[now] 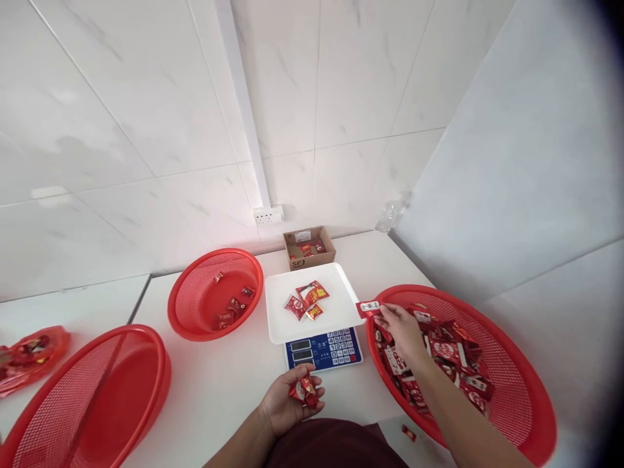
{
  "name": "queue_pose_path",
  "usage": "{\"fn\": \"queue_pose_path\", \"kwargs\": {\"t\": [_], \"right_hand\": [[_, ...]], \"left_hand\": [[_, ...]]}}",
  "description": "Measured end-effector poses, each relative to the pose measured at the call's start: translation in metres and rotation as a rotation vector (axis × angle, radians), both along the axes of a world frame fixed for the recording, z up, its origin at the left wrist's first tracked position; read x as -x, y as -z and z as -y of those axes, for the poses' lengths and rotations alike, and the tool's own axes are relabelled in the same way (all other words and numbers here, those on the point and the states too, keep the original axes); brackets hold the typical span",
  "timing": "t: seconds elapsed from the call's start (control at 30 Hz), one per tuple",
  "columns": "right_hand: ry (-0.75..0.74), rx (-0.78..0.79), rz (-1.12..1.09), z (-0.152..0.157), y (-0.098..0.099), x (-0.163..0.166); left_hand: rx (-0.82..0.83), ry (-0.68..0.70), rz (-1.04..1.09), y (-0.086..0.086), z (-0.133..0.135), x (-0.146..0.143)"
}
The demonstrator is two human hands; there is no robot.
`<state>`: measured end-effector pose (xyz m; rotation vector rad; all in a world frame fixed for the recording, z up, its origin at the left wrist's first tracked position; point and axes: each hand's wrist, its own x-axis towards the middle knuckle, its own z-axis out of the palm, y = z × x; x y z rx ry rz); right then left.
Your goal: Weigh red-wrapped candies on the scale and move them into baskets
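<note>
My right hand (402, 331) pinches a small red candy packet (368, 307) over the near-left rim of a big red basket (517, 416) filled with several red wrapped candies. My left hand (290, 403) is curled around a few red candies (305, 389) just in front of the scale. The scale (323, 349) has a blue keypad front and a white tray (283, 325); several red packets (307, 300) lie on that tray. The packet in my right hand sits next to the tray's right edge.
A smaller red basket (195, 318) with a few candies stands left of the scale. An empty red basket (97, 403) is at the near left, a red bag (29, 356) beyond it. A small cardboard box (309, 247) sits by the tiled wall.
</note>
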<state>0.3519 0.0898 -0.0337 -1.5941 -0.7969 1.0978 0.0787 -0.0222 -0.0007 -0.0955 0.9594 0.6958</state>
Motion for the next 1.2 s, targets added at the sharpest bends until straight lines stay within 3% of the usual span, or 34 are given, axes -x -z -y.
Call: {"fn": "queue_pose_path", "kwargs": {"t": [0.13,0.27,0.33,0.47,0.67,0.8,0.9,1.0,1.2], "right_hand": [[-0.164,0.045,-0.102,-0.006,-0.009,0.040],[-0.315,0.061,0.215,-0.004,-0.008,0.054],[-0.355,-0.022,0.433,0.005,-0.004,0.051],[-0.398,-0.246,0.911,0.038,0.017,0.032],[-0.441,-0.068,1.118,0.096,0.059,0.009],[-0.481,-0.015,1.152,0.112,0.069,0.004],[-0.443,-0.025,1.159,0.113,0.060,0.009],[-0.456,-0.162,1.111,0.116,0.036,0.028],[-0.956,-0.365,0.741,0.133,-0.028,0.110]], "left_hand": [[-0.031,-0.004,0.019,0.000,0.003,0.003],[-0.044,-0.022,0.030,0.000,0.007,0.009],[-0.044,-0.046,0.025,-0.001,0.007,0.014],[-0.053,-0.148,0.031,-0.004,0.005,0.033],[-0.010,-0.261,-0.030,-0.004,0.009,0.057],[0.011,-0.259,-0.037,0.002,0.014,0.058],[0.004,-0.222,-0.032,0.004,0.017,0.057],[-0.043,-0.144,-0.031,0.000,0.019,0.053],[-0.142,0.072,0.081,-0.014,0.014,0.016]]}}
